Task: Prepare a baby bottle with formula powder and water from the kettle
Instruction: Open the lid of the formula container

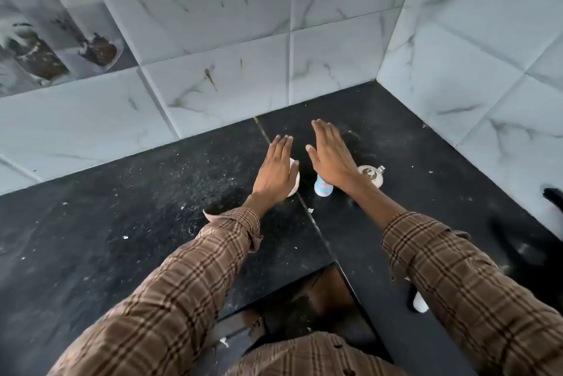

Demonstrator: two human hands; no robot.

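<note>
Hands outstretched flat, fingers straight, gripping nothing — left hand [275, 170] over white powder container [295, 182]; right hand [330, 156] above baby bottle [323, 188], kettle [372, 176] just beside; all standing on black counter [152, 223]; nothing visibly scooped or poured — whole preparation seemingly left.

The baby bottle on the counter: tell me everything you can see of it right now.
The baby bottle stands upright on the black counter, small, pale, with a blue and pink print. Its top is hidden behind the open right hand; contact cannot be told. Whether it is capped or filled cannot be seen.
</note>
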